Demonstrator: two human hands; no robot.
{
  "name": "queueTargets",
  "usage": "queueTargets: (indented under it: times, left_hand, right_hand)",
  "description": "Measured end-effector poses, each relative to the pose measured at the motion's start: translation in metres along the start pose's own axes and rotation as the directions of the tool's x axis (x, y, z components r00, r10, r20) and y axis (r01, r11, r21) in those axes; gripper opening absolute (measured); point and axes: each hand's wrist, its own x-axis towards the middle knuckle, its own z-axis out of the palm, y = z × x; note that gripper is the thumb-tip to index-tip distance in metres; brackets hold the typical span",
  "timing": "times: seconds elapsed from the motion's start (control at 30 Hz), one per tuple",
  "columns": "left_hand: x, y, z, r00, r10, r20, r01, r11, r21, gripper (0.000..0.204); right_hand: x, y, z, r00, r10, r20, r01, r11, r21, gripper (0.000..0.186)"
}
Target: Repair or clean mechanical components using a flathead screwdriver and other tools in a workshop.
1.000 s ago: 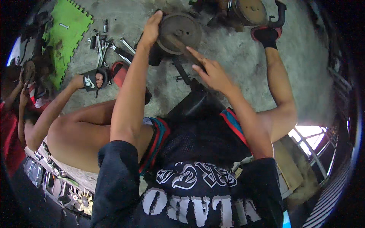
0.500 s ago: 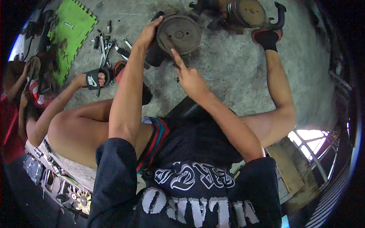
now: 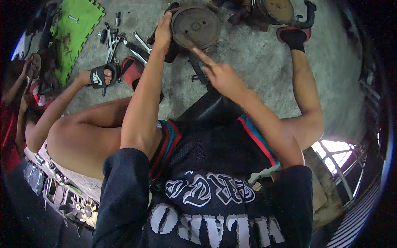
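Note:
A round, worn metal pulley (image 3: 206,31) faces up on a dark machine part on the floor in front of me. My left hand (image 3: 163,33) is closed on its left edge, partly out of sight behind the rim. My right hand (image 3: 223,78) is closed, its index finger stretched toward the pulley's lower rim. A thin brownish strip (image 3: 185,41) lies across the disc ahead of that fingertip; its kind is unclear. Below the pulley, a dark bar-like tool (image 3: 197,70) rests on the concrete near my right hand.
Several wrenches (image 3: 109,43) and sockets lie left of the pulley, beside a green foam mat (image 3: 76,37). Another machine with a pulley (image 3: 278,10) stands far right. At left, a co-worker's hands (image 3: 29,70) hold a round part. Metal parts (image 3: 82,208) sit lower left.
My right hand has shifted slightly right and down, away from the disc's middle. The view has tilted a little, and the bar-like tool below the pulley now shows more.

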Motion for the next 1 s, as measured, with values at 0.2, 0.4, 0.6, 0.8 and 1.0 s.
queueTargets:
  times: [0.2, 0.4, 0.6, 0.8, 1.0]
  left_hand:
    - [-0.014, 0.003, -0.014, 0.995, 0.074, 0.062, -0.064, 0.986, -0.153, 0.043]
    - [-0.009, 0.002, -0.019, 0.961, 0.250, -0.122, -0.216, 0.947, 0.237, 0.038]
    - [0.021, 0.018, -0.018, 0.996, -0.049, -0.079, 0.070, 0.956, 0.284, 0.049]
    - [0.015, 0.020, 0.008, 1.000, -0.008, 0.009, 0.006, 0.976, 0.217, 0.068]
    - [0.021, 0.037, 0.016, 0.995, -0.091, 0.036, 0.063, 0.877, 0.476, 0.067]
  right_hand:
    - [0.002, 0.012, -0.012, 0.998, -0.064, 0.014, 0.063, 0.995, 0.081, 0.058]
    - [-0.032, 0.087, -0.091, 1.000, -0.027, -0.013, 0.029, 0.979, 0.202, 0.042]
    - [0.009, 0.101, -0.116, 0.986, 0.112, 0.123, -0.122, 0.989, 0.078, 0.045]
    - [0.047, 0.079, -0.114, 0.957, 0.126, 0.261, -0.134, 0.991, 0.013, 0.052]
    - [0.077, 0.085, -0.094, 0.901, 0.006, 0.433, 0.013, 0.999, -0.041, 0.059]
